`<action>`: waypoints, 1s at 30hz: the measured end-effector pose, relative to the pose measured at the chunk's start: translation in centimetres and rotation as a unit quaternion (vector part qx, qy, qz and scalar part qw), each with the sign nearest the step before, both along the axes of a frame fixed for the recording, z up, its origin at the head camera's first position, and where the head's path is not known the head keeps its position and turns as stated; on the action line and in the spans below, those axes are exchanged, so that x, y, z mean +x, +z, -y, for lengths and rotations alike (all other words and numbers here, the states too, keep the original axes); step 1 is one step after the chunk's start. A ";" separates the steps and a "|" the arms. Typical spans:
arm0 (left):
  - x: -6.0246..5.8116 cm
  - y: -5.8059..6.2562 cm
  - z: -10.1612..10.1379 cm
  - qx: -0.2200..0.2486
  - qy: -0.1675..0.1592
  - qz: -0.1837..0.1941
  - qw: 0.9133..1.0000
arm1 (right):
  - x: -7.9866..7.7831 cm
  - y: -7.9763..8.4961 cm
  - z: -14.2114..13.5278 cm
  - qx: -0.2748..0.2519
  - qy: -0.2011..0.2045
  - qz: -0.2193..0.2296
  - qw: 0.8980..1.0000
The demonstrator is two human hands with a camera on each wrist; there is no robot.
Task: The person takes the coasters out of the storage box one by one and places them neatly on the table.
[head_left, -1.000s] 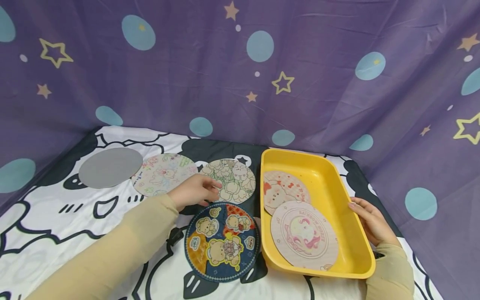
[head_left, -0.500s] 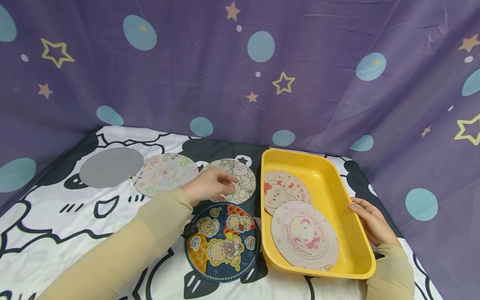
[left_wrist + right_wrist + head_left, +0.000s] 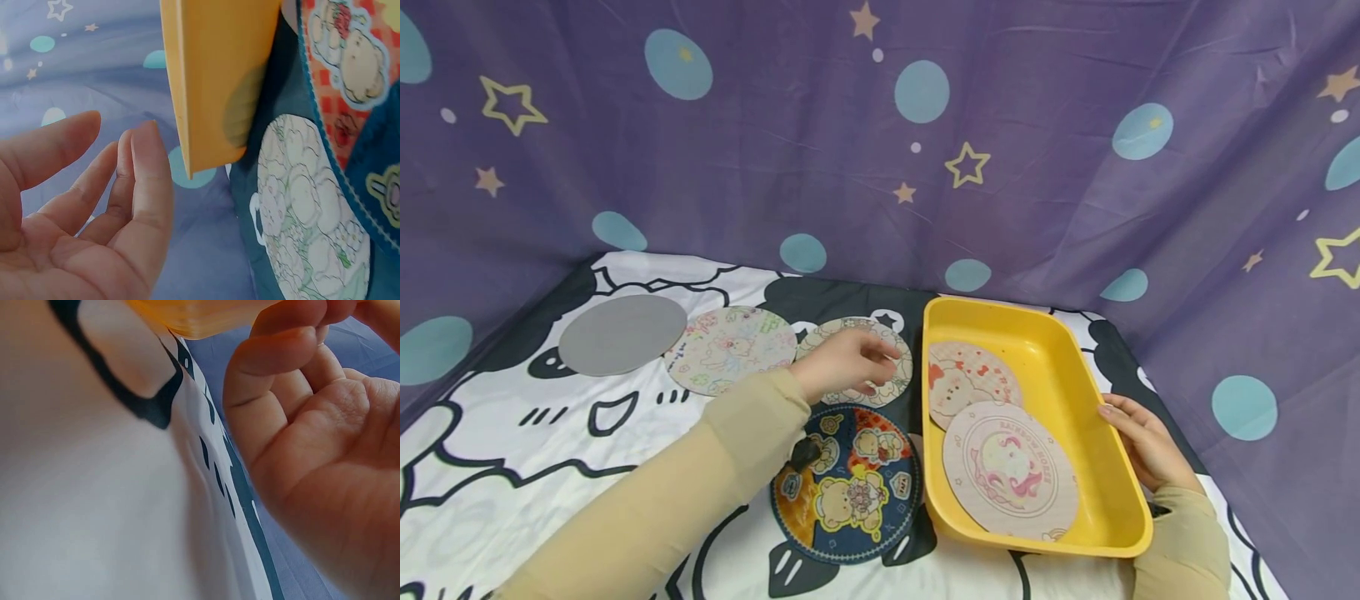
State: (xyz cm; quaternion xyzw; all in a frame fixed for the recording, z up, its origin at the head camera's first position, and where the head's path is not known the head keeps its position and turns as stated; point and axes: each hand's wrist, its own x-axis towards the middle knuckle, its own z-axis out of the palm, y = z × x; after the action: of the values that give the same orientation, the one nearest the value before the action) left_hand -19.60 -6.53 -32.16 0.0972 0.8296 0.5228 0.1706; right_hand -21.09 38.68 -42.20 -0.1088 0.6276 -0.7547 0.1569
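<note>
- Cream disc, centre of the head frame: flat, thin, round; close black line drawings filled pale, green between them. Surface looks matt; material cannot be told.
- Yellow tray, right of centre: smooth, slightly glossy, plastic-looking; deep rectangle, rounded corners, rolled rim.
- Inside the tray, along its left half: red-and-peach bear disc, lower edge overlapped by pale pink pony disc.
- Left hand, centre of frame: released, fingers loosely bent, clear gap between thumb and fingertips; holding nothing.
- Right hand, lower right: grips the tray's right rim, thumb on the edge, fingers bent below.
- Cream disc relative to grip: lies beneath the left hand in the head view, partly covered by it; fingers apart from it in the left wrist view. Tray just to its right.
- Navy patchwork disc, lower centre, just below the cream disc; stitched-looking border, bears, checked and orange panels.
- Leftward: pastel-drawn disc, then plain grey disc.
- Under all: creased black-and-white cartoon cloth. Behind: purple draped fabric, stars and blue ovals.
</note>
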 end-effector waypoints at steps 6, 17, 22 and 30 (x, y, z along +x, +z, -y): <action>-0.2 0.6 -1.2 0.006 -0.005 0.005 1.000 | 0.0 0.0 0.1 0.000 0.002 -0.009 1.000; -0.4 1.3 -3.5 0.041 0.000 0.025 0.999 | -0.1 0.0 0.2 0.006 -0.004 -0.005 1.000; -0.7 1.4 -4.2 0.059 -0.010 0.041 0.997 | 0.0 0.0 0.3 0.008 -0.009 -0.002 1.000; -1.3 1.6 -5.6 0.084 -0.012 0.061 0.995 | 0.0 0.1 0.1 0.002 -0.006 0.002 1.000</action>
State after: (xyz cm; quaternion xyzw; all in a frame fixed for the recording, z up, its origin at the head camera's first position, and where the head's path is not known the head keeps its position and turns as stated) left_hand -20.89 -0.95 -30.52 0.0885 0.7695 0.5936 0.2183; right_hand -21.12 38.54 -42.10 -0.1032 0.6296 -0.7545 0.1539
